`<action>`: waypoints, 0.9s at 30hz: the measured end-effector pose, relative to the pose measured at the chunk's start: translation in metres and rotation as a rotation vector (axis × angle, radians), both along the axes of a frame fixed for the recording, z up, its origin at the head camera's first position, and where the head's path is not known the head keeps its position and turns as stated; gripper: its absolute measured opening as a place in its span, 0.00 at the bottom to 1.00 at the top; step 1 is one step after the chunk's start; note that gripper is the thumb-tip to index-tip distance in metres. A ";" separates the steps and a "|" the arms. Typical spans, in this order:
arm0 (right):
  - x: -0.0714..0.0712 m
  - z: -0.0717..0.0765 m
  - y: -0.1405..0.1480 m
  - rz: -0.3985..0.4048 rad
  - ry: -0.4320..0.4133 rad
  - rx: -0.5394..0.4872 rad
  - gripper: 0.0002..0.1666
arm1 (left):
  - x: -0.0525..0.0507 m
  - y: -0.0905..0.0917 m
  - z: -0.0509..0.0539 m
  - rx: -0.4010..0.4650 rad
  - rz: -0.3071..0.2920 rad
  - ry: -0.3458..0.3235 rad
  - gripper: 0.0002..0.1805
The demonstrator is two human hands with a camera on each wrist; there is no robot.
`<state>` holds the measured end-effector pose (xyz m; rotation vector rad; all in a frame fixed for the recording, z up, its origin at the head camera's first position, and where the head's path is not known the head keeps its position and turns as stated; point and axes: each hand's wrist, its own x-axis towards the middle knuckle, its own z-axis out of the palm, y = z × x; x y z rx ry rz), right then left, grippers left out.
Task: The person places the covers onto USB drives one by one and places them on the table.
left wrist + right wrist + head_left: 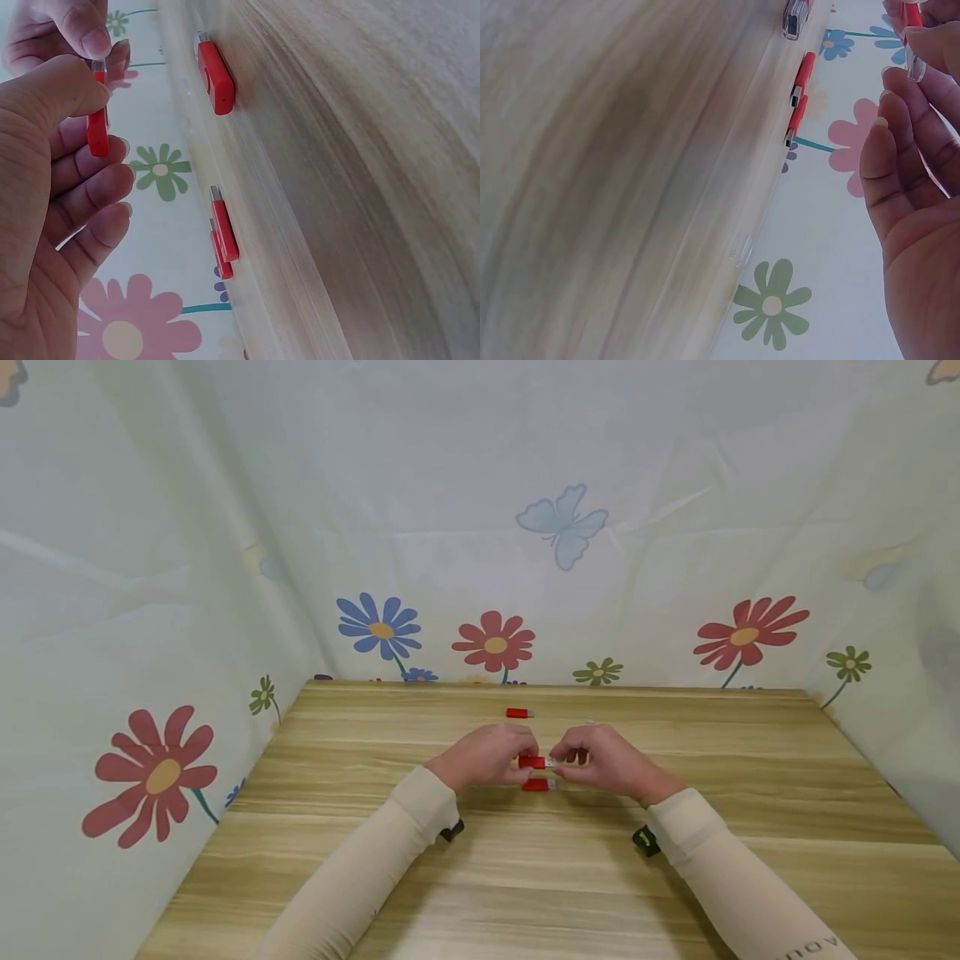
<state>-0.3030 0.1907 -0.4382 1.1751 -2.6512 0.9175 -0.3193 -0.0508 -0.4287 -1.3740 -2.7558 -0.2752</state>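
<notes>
In the head view my left hand (487, 756) pinches the red body of a USB flash drive (532, 762) between thumb and fingers, held above the table. My right hand (611, 760) meets it from the other side, its thumb and fingertips at the connector end. A clear cap (915, 69) covers that end in the right wrist view, between the right thumb and fingers. Just below the hands lies another red flash drive (536, 785), its connector end pointing right. Farther back lies a red flash drive (517, 713); the left wrist view shows one more flash drive (225, 225) beside it.
A small clear cap (740, 250) lies near the table's back edge, to the right of the drives. The wood-grain table (525, 893) is bordered at the back and sides by a white curtain (420, 527) with printed flowers. Dark devices sit under both wrists.
</notes>
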 end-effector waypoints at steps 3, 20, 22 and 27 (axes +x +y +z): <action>0.001 0.000 -0.001 0.003 0.008 -0.004 0.06 | 0.001 0.000 0.001 -0.002 0.001 -0.004 0.10; -0.001 -0.004 -0.001 0.024 0.011 -0.007 0.06 | 0.005 0.003 0.005 -0.015 0.005 -0.016 0.10; 0.000 -0.003 -0.001 0.021 0.012 -0.006 0.06 | 0.005 0.003 0.006 -0.012 0.006 -0.022 0.10; 0.000 0.000 -0.002 0.035 0.009 -0.013 0.07 | 0.006 0.004 0.007 -0.005 -0.007 -0.030 0.10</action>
